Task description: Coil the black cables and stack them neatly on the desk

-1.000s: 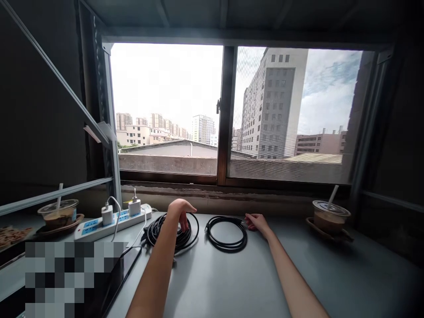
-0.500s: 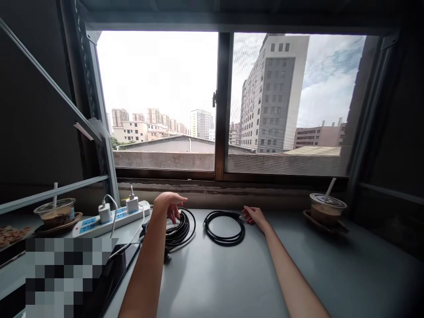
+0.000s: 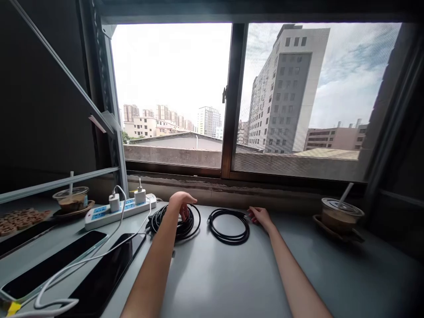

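Note:
My left hand (image 3: pixel 182 203) hangs bent at the wrist over a thick coil of black cable (image 3: pixel 195 227) on the grey table. Its thumb sticks out to the right, while its fingers point down into the coil, their tips partly hidden. To the right lies a second, thinner ring of black cable (image 3: pixel 229 242), flat on the surface. Just beside that ring's upper right edge rests my right hand (image 3: pixel 260 216), fingers loosely bent and apart; no grip on the cable shows.
At left are a white power strip (image 3: pixel 124 212) with chargers, two dark-screened devices (image 3: pixel 56 265) (image 3: pixel 111 269) and white charging cords (image 3: pixel 66 270). Lidded drink cups stand at left (image 3: pixel 71 198) and right (image 3: pixel 341 215). A window (image 3: pixel 228 101) and shelf frame rise behind.
The view has shifted, and more of the left side shows. My left hand has moved slightly right over the thick coil, its fingers now pointing more straight down. My right hand stays beside the thin ring.

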`<move>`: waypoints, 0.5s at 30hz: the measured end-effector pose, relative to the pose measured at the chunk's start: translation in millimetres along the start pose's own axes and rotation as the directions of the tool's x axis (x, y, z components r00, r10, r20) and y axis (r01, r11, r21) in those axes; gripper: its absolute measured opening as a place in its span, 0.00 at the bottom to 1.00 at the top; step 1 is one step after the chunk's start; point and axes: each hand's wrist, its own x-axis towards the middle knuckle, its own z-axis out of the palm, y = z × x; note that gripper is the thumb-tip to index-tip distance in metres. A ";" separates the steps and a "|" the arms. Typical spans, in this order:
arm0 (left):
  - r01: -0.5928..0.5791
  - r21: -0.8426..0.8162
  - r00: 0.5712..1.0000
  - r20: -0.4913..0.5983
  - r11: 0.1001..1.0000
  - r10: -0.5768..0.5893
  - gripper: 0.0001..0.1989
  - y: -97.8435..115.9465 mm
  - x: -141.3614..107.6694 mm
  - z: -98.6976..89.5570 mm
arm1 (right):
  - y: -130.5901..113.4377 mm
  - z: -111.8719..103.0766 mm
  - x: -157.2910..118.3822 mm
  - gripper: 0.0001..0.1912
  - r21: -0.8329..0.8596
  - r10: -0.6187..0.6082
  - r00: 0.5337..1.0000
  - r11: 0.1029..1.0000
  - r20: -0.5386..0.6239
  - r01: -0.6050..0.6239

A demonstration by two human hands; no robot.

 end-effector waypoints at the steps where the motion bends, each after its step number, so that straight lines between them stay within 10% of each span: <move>1: 0.043 -0.012 0.998 0.039 0.999 -0.043 0.21 0.8 3.5 2.0 | 0.0 -0.3 0.2 0.14 -0.004 0.002 1.000 1.000 0.000 -0.002; 15: 0.202 -0.010 0.979 0.012 0.979 -0.202 0.20 -3.2 29.5 17.6 | 6.7 -1.1 7.9 0.14 0.014 -0.003 1.000 1.000 -0.006 0.003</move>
